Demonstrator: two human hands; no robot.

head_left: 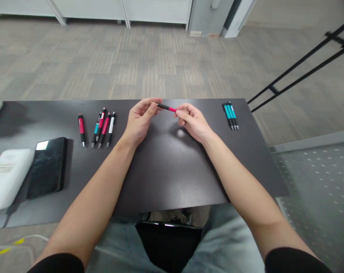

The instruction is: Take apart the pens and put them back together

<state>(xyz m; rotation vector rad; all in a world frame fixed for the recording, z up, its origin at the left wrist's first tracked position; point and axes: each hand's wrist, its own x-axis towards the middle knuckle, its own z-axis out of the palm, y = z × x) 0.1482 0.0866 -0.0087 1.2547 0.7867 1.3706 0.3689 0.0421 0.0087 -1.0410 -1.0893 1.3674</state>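
Note:
A pink pen with a black grip (pixel 168 108) is held level above the far half of the dark desk, between both hands. My left hand (pixel 140 118) pinches its tip end between thumb and fingers. The pink end sits in the closed fingers of my right hand (pixel 193 120), which hide part of the barrel. On the left lies a loose group of pens, pink, teal and white (pixel 111 127), with one pink pen (pixel 81 129) a little apart from them. Several teal pens (pixel 230 115) lie side by side near the far right corner.
A black phone-like slab (pixel 48 167) and a white rounded device (pixel 9 178) lie on the left of the desk (pixel 172 178). Black metal bars (pixel 302 68) rise beyond its right edge. A grey perforated panel (pixel 319 182) stands at the right.

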